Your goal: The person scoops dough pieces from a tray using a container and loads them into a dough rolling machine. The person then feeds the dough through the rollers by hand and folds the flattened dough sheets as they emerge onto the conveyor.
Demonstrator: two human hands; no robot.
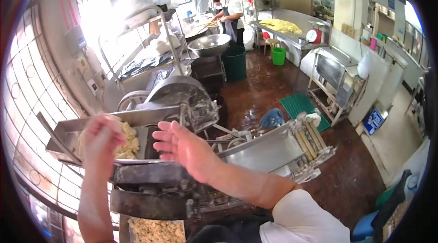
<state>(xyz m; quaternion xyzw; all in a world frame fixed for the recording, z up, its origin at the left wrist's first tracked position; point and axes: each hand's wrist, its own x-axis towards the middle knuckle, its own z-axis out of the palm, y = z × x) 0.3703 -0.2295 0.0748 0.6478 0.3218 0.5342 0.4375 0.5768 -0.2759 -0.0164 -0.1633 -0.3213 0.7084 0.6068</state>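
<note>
My right hand (189,151) is held above the metal machine with its fingers stretched out and nothing in it. To its left, my left hand (102,140) hangs over the metal trough (150,116). Motion smears its fingers, so whether they are closed does not show. Pale yellow dough (130,142) lies in the trough, partly hidden behind my left hand. Below, near my body, a tray of crumbly dough (157,230) is visible. The dark rollers (150,174) of the machine run beneath my wrists.
A metal chute (260,151) with end rollers (312,140) extends right. Behind the machine is a rack (171,37) with bags, a large steel bowl (210,44) and a dark green bin (235,64). Two people (232,12) stand farther back. A green mat (305,109) lies on the floor.
</note>
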